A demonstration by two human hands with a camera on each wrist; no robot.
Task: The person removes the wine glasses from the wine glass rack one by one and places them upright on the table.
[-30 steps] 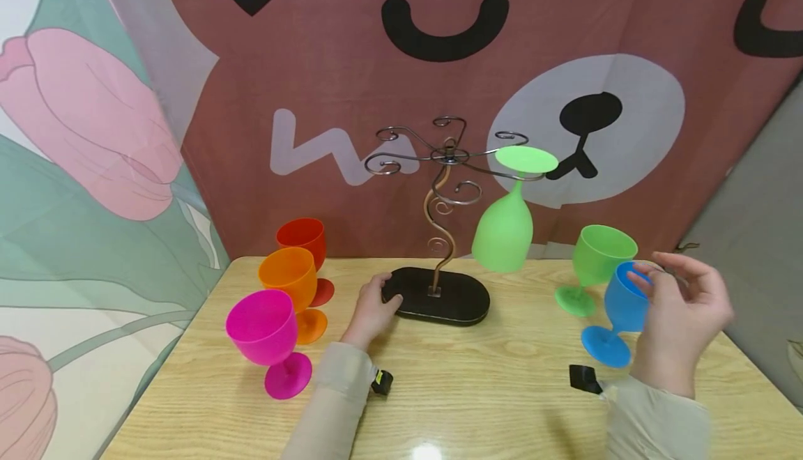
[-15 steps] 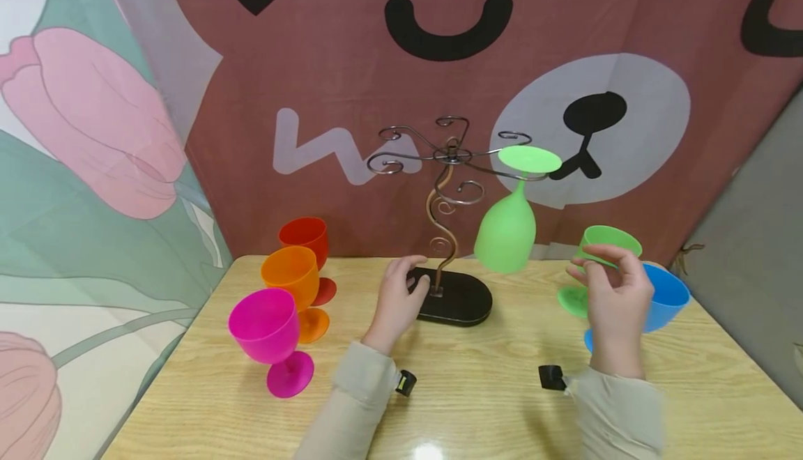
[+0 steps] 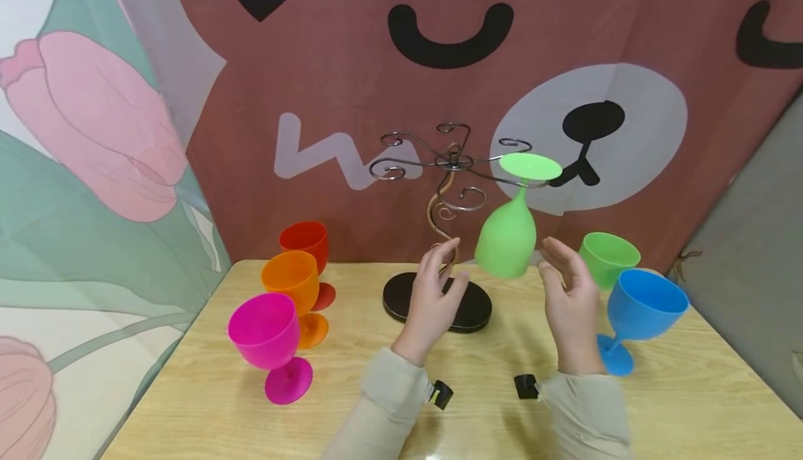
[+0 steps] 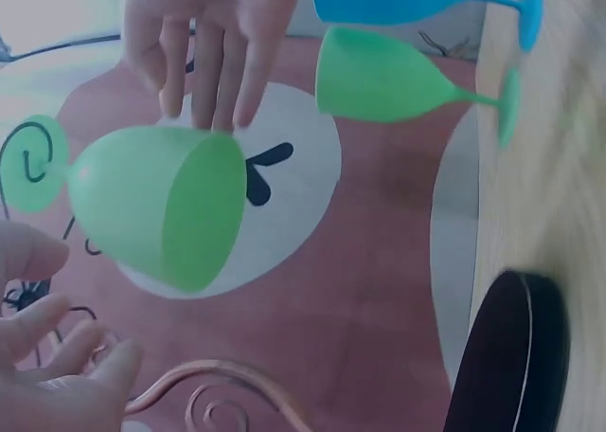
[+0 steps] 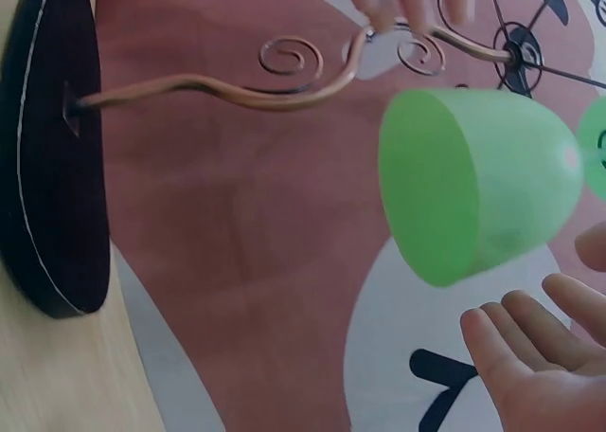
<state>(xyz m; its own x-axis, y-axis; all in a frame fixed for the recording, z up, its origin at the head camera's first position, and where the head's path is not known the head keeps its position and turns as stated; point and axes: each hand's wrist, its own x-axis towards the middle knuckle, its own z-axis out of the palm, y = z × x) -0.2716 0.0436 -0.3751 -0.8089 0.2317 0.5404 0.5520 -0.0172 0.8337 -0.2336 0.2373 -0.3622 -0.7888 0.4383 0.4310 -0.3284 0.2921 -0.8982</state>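
A light green goblet (image 3: 507,237) hangs upside down by its foot from one curled arm of a metal goblet rack (image 3: 454,162). My left hand (image 3: 433,300) is raised just left of the hanging goblet, in front of the rack's black base (image 3: 473,307), fingers loosely bent and holding nothing. On the goblet's other side is my right hand (image 3: 569,307), also without anything in its grasp. Both wrist views show a gap between the fingers and the green goblet (image 4: 156,205). Right of my right hand stand a blue goblet (image 3: 646,304) and a second green goblet (image 3: 607,259), its foot hidden.
At the left of the wooden table (image 3: 207,404) stand a red goblet (image 3: 305,244), an orange goblet (image 3: 291,279) and a magenta goblet (image 3: 265,331), all upright. The rack's other curled arms bear no goblets. A printed cloth (image 3: 351,49) hangs behind the table.
My left hand has left the rack's base and moved right and up. My right hand has come left from near the blue goblet to beside the hanging one. The goblets stay put.
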